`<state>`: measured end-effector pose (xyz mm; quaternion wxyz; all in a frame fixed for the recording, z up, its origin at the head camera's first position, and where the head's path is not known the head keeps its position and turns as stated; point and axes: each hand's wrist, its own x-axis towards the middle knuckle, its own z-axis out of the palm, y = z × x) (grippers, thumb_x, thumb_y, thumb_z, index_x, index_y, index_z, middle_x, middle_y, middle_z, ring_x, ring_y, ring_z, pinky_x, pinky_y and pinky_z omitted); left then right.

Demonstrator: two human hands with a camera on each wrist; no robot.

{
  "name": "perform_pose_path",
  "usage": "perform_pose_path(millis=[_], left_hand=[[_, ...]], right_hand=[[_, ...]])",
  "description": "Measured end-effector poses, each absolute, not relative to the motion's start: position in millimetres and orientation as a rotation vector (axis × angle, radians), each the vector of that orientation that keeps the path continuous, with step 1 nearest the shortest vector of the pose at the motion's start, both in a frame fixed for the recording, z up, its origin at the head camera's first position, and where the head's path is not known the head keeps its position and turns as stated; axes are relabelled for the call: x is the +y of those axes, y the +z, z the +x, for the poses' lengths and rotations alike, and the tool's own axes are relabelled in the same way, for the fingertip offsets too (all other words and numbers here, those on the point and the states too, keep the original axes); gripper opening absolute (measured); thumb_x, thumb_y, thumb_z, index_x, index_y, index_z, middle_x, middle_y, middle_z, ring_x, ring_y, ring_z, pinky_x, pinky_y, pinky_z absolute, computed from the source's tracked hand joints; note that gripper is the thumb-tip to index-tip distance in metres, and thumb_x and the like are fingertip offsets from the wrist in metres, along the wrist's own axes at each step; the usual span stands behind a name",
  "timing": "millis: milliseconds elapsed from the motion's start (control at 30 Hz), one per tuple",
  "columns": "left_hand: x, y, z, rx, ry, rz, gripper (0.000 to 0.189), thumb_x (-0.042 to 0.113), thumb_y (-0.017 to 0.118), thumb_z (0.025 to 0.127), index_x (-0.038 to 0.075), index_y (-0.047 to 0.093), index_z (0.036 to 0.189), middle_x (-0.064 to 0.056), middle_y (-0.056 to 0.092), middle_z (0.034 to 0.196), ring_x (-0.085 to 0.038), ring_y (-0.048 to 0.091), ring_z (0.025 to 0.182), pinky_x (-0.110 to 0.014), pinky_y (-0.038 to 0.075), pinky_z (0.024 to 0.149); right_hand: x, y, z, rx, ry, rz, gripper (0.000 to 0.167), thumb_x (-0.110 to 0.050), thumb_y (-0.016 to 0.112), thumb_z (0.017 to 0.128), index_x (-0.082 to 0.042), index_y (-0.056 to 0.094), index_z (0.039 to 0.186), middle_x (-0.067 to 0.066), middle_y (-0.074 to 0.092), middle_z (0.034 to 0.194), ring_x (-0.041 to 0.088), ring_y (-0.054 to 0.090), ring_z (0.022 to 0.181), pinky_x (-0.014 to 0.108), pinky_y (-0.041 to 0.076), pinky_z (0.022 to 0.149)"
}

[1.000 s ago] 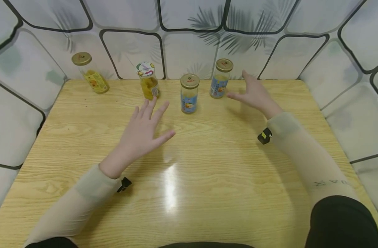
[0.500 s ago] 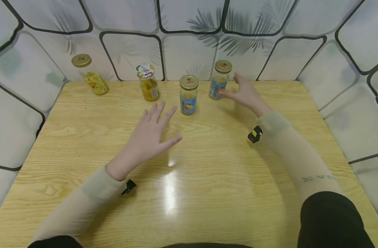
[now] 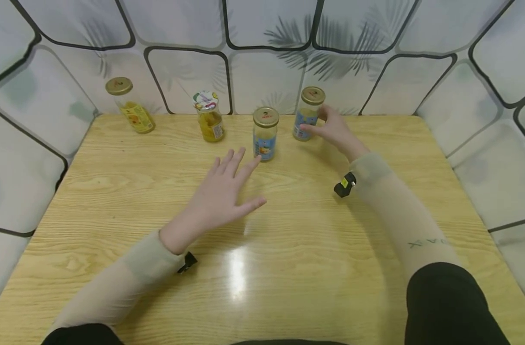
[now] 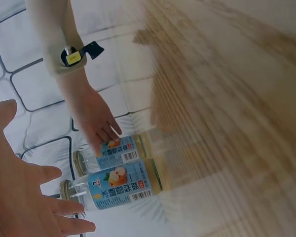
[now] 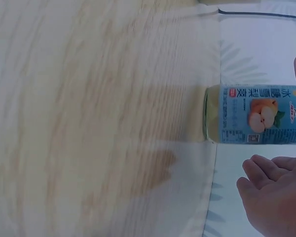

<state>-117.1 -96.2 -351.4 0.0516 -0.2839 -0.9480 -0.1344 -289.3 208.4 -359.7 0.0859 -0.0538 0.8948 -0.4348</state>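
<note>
At the back right stands a glass jar with a blue fruit label [image 3: 304, 122] and a gold lid. My right hand [image 3: 337, 132] is around its right side, thumb across the front, fingers behind. In the right wrist view a gap shows between the fingers [image 5: 266, 173] and that jar [image 5: 261, 114]. My left hand [image 3: 219, 196] hovers over the table with fingers spread, holding nothing. Nearest to it is a second blue-labelled jar [image 3: 265, 136], upright; the left index fingertip overlaps its base in the head view.
Further left along the back edge stand a jar of yellow fruit with a patterned lid [image 3: 210, 123] and a yellow-labelled jar with a gold lid [image 3: 135, 112]. The wooden table [image 3: 288, 268] meets a cloth backdrop [image 3: 262, 72] behind the jars.
My right hand has moved left, from beside the back right jar to around it. The left hand has drifted right and toward me, away from the patterned-lid jar. The jars stand as before.
</note>
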Motion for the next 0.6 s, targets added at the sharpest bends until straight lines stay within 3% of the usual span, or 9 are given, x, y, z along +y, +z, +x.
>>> perform_pose_path(millis=[133,267,600], left_hand=[[-92.7,-351.8,-114.5,-2.879,-0.399,-0.881,0.084,0.073,0.037,0.086,0.029,0.011,0.153,-0.013,0.007,0.158,-0.041,0.014,0.142,-0.059,0.014,0.112],[-90.8,-353.1,-111.6,-2.911,-0.396,-0.893,0.084,0.076,0.030,0.085,0.029,0.010,0.153,-0.013,0.005,0.158,-0.039,0.010,0.143,-0.058,0.013,0.113],[-87.7,-356.4,-109.8,-2.923,-0.383,-0.934,0.085,0.072,0.039,0.086,0.028,0.012,0.153,-0.016,0.006,0.158,-0.040,0.011,0.143,-0.059,0.014,0.112]], right_hand=[[205.1,-365.3,-292.0,2.608,-1.373,-0.128,0.087,-0.044,0.078,0.075,-0.011,0.034,0.142,0.007,0.037,0.148,0.022,0.031,0.139,0.041,0.024,0.114],[202.7,-370.0,-292.9,2.575,-1.409,-0.111,0.090,-0.041,0.078,0.075,-0.011,0.030,0.145,0.008,0.037,0.149,0.022,0.033,0.138,0.040,0.024,0.114],[196.2,-376.7,-297.7,2.568,-1.438,-0.058,0.087,-0.037,0.078,0.077,-0.010,0.030,0.145,0.010,0.042,0.144,0.024,0.041,0.132,0.037,0.032,0.110]])
